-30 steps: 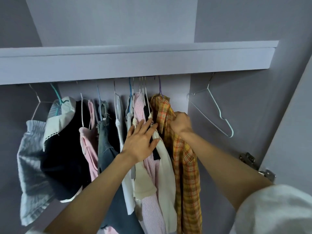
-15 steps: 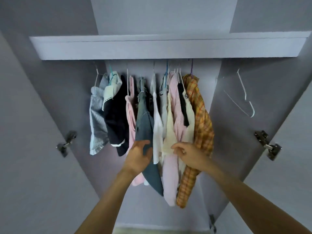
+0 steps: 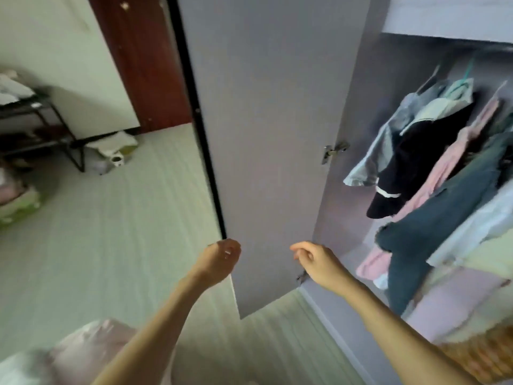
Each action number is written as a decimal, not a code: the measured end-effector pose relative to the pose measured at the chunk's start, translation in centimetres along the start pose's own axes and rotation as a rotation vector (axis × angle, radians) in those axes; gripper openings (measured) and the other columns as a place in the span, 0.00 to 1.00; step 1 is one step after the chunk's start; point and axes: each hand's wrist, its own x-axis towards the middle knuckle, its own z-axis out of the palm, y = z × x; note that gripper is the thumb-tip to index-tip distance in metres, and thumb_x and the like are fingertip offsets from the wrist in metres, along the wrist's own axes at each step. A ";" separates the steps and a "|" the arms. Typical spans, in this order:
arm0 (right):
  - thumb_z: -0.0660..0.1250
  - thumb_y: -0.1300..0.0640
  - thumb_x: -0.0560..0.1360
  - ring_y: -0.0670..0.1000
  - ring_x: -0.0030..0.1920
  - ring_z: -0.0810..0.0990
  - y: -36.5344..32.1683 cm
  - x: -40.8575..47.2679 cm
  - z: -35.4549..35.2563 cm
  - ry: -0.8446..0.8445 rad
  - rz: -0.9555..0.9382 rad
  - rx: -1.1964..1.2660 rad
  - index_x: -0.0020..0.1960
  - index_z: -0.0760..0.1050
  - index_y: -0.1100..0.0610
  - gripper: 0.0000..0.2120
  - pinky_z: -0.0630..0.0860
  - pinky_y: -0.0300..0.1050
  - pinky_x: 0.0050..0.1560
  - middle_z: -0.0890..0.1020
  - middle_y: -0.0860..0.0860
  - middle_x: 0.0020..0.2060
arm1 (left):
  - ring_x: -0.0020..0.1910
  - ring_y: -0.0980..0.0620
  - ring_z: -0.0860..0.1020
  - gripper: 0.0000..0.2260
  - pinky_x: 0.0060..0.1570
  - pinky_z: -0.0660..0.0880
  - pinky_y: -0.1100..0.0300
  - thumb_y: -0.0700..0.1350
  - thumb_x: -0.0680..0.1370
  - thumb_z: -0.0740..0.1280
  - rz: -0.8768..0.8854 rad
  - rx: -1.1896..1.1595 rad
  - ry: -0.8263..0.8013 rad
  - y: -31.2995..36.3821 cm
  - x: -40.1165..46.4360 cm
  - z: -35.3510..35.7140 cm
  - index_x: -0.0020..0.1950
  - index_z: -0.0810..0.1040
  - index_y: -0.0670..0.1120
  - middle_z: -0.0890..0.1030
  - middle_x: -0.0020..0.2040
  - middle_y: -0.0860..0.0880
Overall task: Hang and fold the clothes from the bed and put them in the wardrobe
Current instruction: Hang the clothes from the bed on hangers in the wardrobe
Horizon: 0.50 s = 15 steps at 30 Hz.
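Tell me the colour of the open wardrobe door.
The wardrobe door is pale lilac-grey, with a black outer edge; the head view shows it.

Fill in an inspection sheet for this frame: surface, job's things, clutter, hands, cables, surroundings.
Surface: pale striped floor; no bed in view.
Job's things: open lilac wardrobe door; hanging inside, a black garment with white trim, a pink garment, a dark teal garment and an orange plaid shirt at bottom right.
Clutter: pinkish translucent bag at the lower left; blurred.
Hands: left hand at the door's free edge, grip unclear; right hand loosely curled, holding nothing.
Cables: nothing seen.
Surroundings: dark metal rack on the left, brown wooden door.
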 end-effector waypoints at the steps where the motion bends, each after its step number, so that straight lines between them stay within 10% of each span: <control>1: 0.56 0.61 0.80 0.49 0.47 0.76 -1.7 0.3 2.4 -0.062 -0.051 -0.001 0.59 0.77 0.57 0.14 0.68 0.36 0.46 0.81 0.51 0.52 | 0.51 0.47 0.80 0.10 0.46 0.69 0.65 0.42 0.80 0.62 -0.071 -0.009 0.045 -2.4 -2.6 -1.3 0.57 0.80 0.43 0.83 0.54 0.47; 15: 0.56 0.59 0.80 0.47 0.48 0.78 -28.9 -7.2 35.2 -0.835 -0.615 -0.141 0.55 0.78 0.54 0.13 0.71 0.39 0.50 0.80 0.48 0.47 | 0.51 0.46 0.81 0.10 0.50 0.72 0.61 0.40 0.78 0.64 -0.838 -0.056 0.763 -28.2 -36.9 -13.2 0.57 0.79 0.42 0.82 0.54 0.45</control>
